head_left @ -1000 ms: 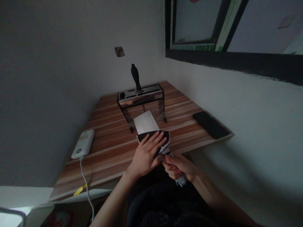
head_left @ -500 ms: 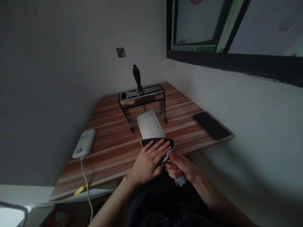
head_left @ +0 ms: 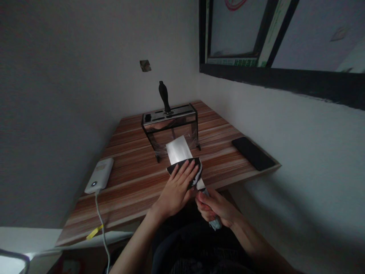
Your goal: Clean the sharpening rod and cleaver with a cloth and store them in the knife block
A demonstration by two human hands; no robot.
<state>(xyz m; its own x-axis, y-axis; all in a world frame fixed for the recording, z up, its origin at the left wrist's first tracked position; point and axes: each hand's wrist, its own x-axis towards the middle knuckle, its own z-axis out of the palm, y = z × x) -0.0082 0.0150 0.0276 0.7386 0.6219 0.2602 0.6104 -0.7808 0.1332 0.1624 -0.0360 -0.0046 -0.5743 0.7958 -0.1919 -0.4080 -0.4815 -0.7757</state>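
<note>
A cleaver (head_left: 178, 150) with a broad, shiny blade points away from me over the table's front part. My right hand (head_left: 212, 207) is wrapped round its handle (head_left: 215, 223), which is covered in pale grey wrapping. Folded over the blade's middle is a black sheet (head_left: 196, 164) with white edges; whether it is cloth or paper I cannot tell. My left hand (head_left: 179, 186) holds this sheet against the blade, fingers laid flat across it and thumb low near the handle. A strip of bare metal shows between the sheet and my right hand.
Behind the blade stands a metal-framed holder (head_left: 171, 118) with clear sides and a black upright handle (head_left: 163, 95). A white power bank (head_left: 100, 175) with a cable lies at left on the wooden table (head_left: 128, 190). A black phone (head_left: 253, 153) rests near the right edge, beside the wall.
My left hand and the black sheet have slid along the blade, away from the handle, baring metal near my right hand. My right hand still grips the handle, slightly lower in view.
</note>
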